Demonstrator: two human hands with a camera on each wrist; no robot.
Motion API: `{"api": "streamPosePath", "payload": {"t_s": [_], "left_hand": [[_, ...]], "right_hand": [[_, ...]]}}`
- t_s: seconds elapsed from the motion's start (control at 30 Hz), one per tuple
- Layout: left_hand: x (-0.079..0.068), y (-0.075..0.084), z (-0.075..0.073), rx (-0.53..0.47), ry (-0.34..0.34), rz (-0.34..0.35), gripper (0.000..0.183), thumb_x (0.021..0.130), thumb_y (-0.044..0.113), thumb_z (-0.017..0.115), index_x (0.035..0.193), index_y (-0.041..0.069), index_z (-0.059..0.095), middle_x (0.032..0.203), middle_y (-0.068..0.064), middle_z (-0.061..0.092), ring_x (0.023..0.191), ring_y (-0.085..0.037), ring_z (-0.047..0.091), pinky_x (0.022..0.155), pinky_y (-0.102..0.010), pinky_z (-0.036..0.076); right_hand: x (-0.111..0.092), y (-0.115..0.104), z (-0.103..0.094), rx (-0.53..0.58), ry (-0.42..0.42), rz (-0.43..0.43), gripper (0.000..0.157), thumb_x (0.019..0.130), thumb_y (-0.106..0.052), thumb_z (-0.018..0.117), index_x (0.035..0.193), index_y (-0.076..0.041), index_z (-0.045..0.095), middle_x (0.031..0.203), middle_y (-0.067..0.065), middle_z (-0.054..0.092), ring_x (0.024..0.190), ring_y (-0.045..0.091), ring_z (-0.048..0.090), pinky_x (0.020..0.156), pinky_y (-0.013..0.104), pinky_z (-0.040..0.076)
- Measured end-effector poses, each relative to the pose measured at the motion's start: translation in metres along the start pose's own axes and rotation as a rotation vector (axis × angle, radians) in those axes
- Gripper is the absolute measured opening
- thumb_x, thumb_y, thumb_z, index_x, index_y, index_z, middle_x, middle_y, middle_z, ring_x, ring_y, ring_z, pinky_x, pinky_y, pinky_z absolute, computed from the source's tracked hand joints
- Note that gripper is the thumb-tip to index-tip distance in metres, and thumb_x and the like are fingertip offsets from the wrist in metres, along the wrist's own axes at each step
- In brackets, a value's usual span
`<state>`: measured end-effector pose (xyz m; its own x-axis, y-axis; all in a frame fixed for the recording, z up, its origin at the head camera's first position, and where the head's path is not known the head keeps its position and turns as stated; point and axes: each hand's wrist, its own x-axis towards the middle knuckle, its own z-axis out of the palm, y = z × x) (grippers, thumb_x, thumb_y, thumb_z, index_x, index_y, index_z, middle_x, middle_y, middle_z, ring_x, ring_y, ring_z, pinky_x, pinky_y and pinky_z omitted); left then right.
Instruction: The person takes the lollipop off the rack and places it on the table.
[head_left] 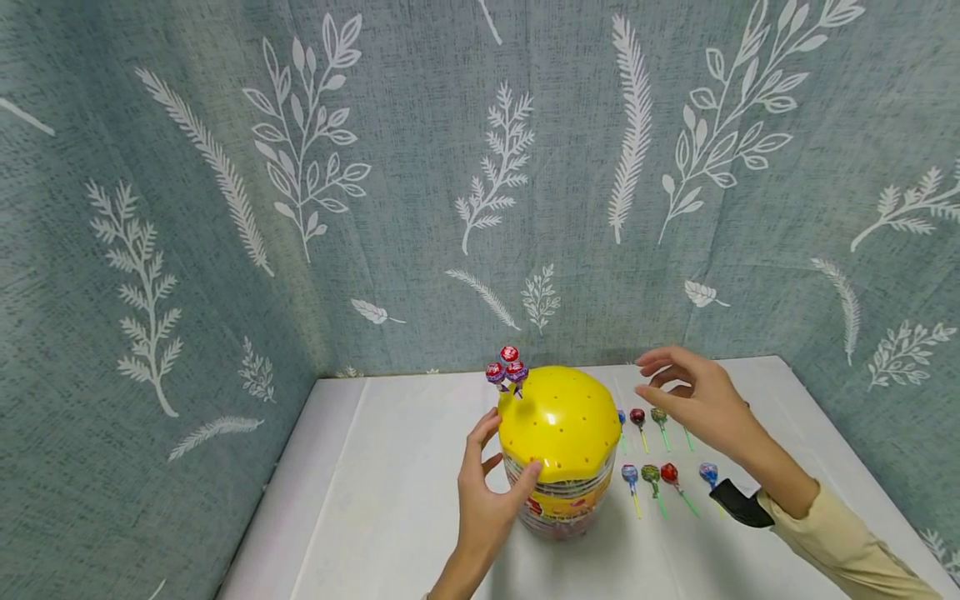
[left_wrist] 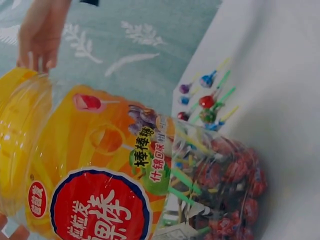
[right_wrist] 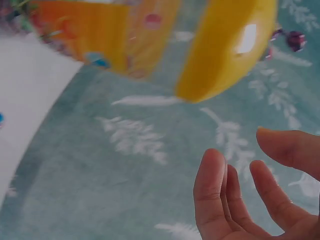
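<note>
A clear jar (head_left: 567, 506) full of lollipops stands upright on the table under a domed yellow lid (head_left: 577, 421) dotted with small holes. My left hand (head_left: 483, 496) grips the lid's left side, its thumb on the front edge and its fingers round the back. Several red-and-purple wrapped lollipops (head_left: 509, 368) stick up at the lid's far left. To the right of the jar, my right hand (head_left: 701, 402) hovers with relaxed, curved fingers and nothing between them. In the right wrist view its fingertips (right_wrist: 212, 165) are apart from the lid.
Two rows of loose wrapped lollipops (head_left: 650, 475) lie on the white table (head_left: 390, 492), right of the jar and partly below my right arm. A black strap piece (head_left: 741, 503) sits at the right wrist. Leaf-patterned green cloth (head_left: 420, 192) walls the back and sides.
</note>
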<state>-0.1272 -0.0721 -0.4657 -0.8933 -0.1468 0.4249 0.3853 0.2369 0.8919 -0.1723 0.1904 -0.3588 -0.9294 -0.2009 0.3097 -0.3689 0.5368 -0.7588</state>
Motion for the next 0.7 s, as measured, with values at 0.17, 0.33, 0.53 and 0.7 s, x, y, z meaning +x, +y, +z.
{"api": "streamPosePath", "payload": {"t_s": [0.17, 0.33, 0.53, 0.7], "left_hand": [[0.000, -0.001, 0.001, 0.003, 0.008, 0.010, 0.061, 0.081, 0.030, 0.073, 0.134, 0.024, 0.044, 0.141, 0.005, 0.044, 0.124, -0.018, 0.044, 0.087, -0.049, 0.046], [0.001, -0.001, 0.004, 0.000, 0.013, 0.016, 0.061, 0.081, 0.030, 0.073, 0.134, 0.025, 0.044, 0.141, 0.005, 0.044, 0.123, -0.017, 0.044, 0.087, -0.050, 0.046], [0.001, 0.000, 0.005, -0.002, 0.025, -0.012, 0.061, 0.081, 0.031, 0.074, 0.133, 0.027, 0.044, 0.141, 0.006, 0.043, 0.123, -0.017, 0.043, 0.087, -0.051, 0.045], [-0.001, 0.002, 0.006, 0.001, 0.038, -0.028, 0.059, 0.081, 0.030, 0.074, 0.133, 0.025, 0.045, 0.141, 0.005, 0.043, 0.123, -0.018, 0.043, 0.087, -0.050, 0.044]], "right_hand": [[0.007, -0.020, 0.004, 0.035, -0.019, -0.038, 0.028, 0.087, -0.018, 0.069, 0.111, -0.008, 0.060, 0.101, 0.006, 0.064, 0.084, 0.013, 0.059, 0.066, 0.024, 0.053], [0.014, -0.033, 0.008, 0.083, -0.034, -0.085, 0.026, 0.087, -0.013, 0.069, 0.111, -0.007, 0.060, 0.102, 0.006, 0.063, 0.086, 0.016, 0.060, 0.071, 0.025, 0.053], [0.022, -0.051, 0.016, 0.100, -0.068, -0.108, 0.026, 0.086, -0.014, 0.070, 0.110, -0.010, 0.061, 0.102, 0.005, 0.062, 0.089, 0.017, 0.061, 0.077, 0.030, 0.054], [0.031, -0.066, 0.026, 0.101, -0.093, -0.157, 0.026, 0.085, -0.016, 0.071, 0.109, -0.010, 0.062, 0.103, 0.006, 0.062, 0.090, 0.018, 0.062, 0.078, 0.036, 0.054]]}}
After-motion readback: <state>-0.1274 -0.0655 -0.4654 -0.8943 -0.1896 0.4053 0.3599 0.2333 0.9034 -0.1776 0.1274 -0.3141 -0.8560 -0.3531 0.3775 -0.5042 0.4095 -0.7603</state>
